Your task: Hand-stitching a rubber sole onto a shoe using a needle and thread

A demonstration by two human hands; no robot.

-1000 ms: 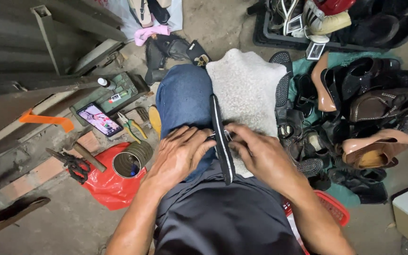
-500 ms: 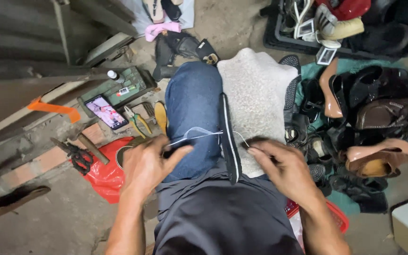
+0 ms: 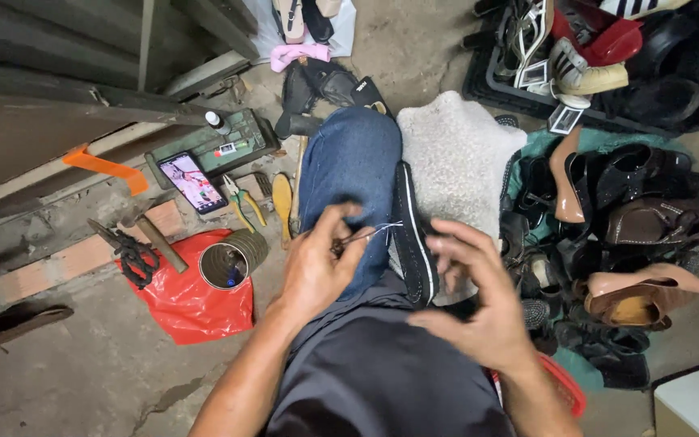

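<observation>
Left hand pinches thin metal awl or needle, pale thread running to black stitched-edge shoe wedged upright between denim knee and grey woolly cloth. Right hand released, fingers spread, beside shoe

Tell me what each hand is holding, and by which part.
The left hand pinches a thin tool by its near end, white thread trailing from it. The right hand is open by the black shoe; any hold is unclear.
</observation>
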